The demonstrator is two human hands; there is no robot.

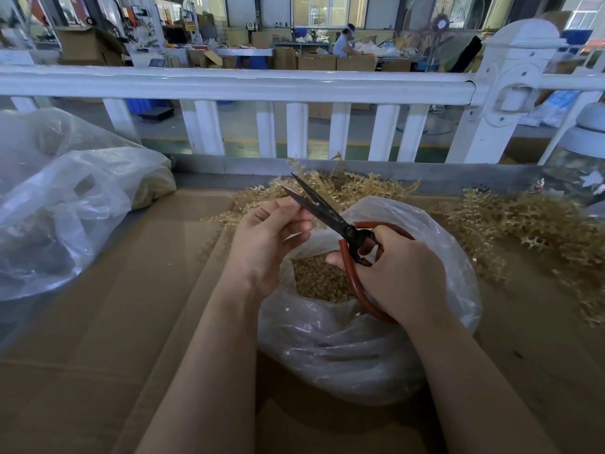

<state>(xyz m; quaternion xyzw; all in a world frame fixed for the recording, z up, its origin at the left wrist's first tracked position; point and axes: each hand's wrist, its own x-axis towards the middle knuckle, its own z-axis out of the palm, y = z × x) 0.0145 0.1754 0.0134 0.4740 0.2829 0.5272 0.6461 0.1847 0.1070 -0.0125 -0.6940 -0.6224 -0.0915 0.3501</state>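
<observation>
Loads of open surface (98, 339) front-left; bag (343, 355) dead centre, gold sprigs (530, 224) crowding right, railing (229, 83) blocking the back.

Soft, even daylight from the tall windows (314, 9) far behind the white plastic railing (229, 83) lights your view. The wide lens bows that railing. In front of it, the red-handled scissors (330, 217) look sharp, the clear crumpled plastic bag (360, 348) shows small glints, and faint shadows lie on the brown cardboard worktop (98, 322). Beyond the railing everything is hazy.
</observation>
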